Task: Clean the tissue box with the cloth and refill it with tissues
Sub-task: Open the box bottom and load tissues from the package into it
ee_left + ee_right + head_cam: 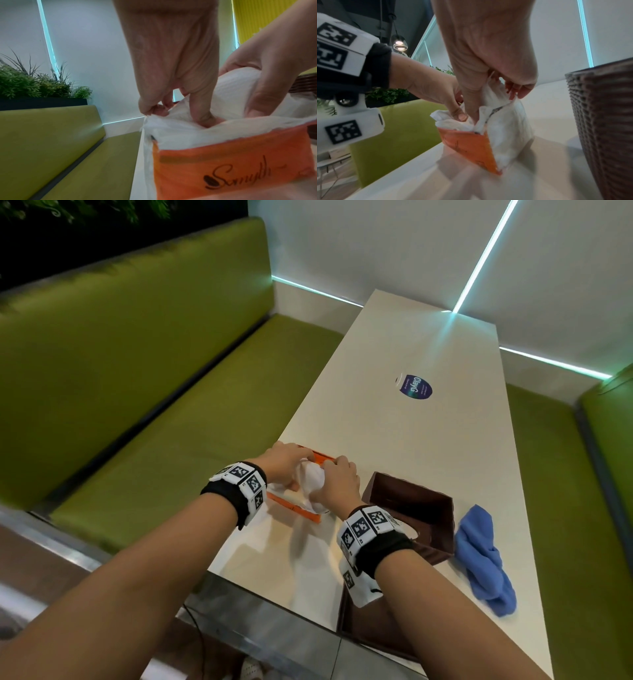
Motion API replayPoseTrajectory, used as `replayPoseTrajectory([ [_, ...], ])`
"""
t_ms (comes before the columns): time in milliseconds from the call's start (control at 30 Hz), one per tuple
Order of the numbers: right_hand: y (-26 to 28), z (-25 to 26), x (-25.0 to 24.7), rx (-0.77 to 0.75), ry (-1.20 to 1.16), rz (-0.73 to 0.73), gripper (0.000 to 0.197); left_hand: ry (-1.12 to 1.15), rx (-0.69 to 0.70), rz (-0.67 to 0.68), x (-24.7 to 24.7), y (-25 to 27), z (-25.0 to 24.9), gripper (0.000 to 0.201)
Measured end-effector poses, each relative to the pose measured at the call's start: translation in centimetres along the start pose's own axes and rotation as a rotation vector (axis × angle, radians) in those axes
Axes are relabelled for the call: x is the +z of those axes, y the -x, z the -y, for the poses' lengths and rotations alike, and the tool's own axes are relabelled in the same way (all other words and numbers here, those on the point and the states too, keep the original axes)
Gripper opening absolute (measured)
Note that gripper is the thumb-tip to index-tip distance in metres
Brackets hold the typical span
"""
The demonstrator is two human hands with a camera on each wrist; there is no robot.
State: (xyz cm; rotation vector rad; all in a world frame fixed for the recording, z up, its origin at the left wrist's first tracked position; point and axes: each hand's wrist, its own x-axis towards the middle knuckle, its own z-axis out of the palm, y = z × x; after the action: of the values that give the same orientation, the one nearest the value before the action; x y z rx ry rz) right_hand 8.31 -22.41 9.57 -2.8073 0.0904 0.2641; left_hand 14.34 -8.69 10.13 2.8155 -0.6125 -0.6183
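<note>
An orange tissue pack with its top torn open lies at the table's left edge. My left hand pinches the torn wrapper edge, with one finger pushed in among the tissues. My right hand grips the bunch of white tissues that sticks out of the pack, thumb down inside, fingers over the far side. The brown woven tissue box stands open and looks empty just right of my right wrist. A blue cloth lies crumpled right of the box.
The white table runs away from me, with a round blue sticker near its middle. A brown panel lies at the near edge under my right forearm. Green bench seats flank the table on both sides.
</note>
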Motion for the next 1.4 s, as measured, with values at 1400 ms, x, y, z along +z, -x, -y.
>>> replayPoseTrajectory([
  [1400,2.5,-1.7,-7.6,0.115,-1.569,0.041,0.055,1.334,0.072,-0.219,-7.3,6.0,-1.8,0.056],
])
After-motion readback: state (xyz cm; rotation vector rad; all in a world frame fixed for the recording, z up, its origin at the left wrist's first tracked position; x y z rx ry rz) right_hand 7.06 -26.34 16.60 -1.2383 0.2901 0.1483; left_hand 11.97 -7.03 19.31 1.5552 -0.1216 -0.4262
